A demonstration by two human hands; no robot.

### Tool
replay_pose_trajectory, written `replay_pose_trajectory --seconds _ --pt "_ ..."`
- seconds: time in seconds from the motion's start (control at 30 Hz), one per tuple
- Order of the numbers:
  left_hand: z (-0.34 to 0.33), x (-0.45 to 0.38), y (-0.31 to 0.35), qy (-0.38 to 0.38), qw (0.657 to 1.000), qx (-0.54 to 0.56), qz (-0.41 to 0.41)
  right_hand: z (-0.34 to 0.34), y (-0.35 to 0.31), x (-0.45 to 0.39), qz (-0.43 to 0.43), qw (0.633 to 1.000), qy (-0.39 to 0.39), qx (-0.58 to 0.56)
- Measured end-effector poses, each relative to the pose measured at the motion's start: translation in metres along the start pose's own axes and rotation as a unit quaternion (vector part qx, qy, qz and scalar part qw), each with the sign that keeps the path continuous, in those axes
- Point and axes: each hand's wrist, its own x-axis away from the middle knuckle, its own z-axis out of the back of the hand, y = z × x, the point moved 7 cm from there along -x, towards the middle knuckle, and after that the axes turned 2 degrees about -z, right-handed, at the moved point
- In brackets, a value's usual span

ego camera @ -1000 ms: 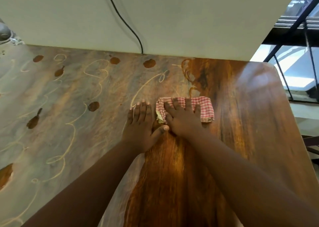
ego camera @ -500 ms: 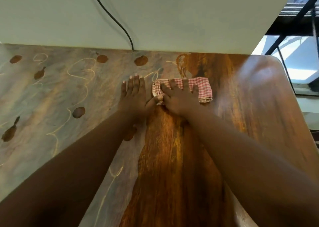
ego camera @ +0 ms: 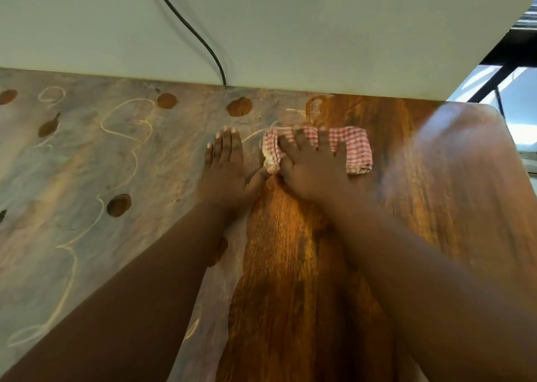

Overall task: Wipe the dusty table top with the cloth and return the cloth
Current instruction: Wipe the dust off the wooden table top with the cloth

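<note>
The cloth (ego camera: 353, 152) lies flat under the right hand (ego camera: 315, 168), whose spread fingers press it down. Just left, the left hand (ego camera: 226, 168) rests flat, holding nothing, on the dusty table top (ego camera: 87, 178).

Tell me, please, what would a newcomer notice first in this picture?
The right hand presses a red checked cloth flat near the table's far edge. Right of it the wood shines clean; left, grey dust with finger scribbles remains, where the left hand rests flat.

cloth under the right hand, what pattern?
Red-and-white check on the cloth, pressed flat by the right hand; seen in the head view.
</note>
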Motion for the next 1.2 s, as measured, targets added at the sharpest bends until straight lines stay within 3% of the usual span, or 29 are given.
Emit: replay_pose_trajectory --seconds 0.07,0.17,0.4,0.6,0.8,0.93,1.03,1.2 --pt "-0.001 -0.001 -0.001 0.0 1.0 0.002 -0.001 -0.007 -0.001 0.034 0.033 0.999 0.034 0.007" --pt "-0.003 -0.001 -0.002 0.007 1.0 0.0 -0.006 -0.007 0.022 0.046 0.029 0.999 0.024 0.018" --pt "-0.004 0.0 -0.004 0.006 1.0 0.004 0.003 0.014 0.015 -0.077 -0.073 0.997 -0.011 -0.033" --pt "-0.004 -0.001 -0.004 0.002 1.0 0.001 -0.003 0.001 0.011 -0.045 0.047 0.999 0.019 0.018" --pt "-0.004 0.001 -0.005 0.008 1.0 0.008 -0.002 0.017 0.016 -0.105 -0.069 0.997 -0.008 -0.018" --pt "-0.004 0.0 -0.004 0.004 1.0 0.014 0.0 0.006 -0.028 -0.108 0.047 0.999 -0.013 0.017" --pt "-0.003 -0.001 -0.004 0.004 1.0 0.019 0.003 0.008 0.0 -0.098 0.095 0.994 0.008 0.047" --pt "-0.003 -0.001 -0.003 0.012 1.0 0.021 -0.003 0.018 0.032 -0.112 -0.044 0.999 0.017 0.022"
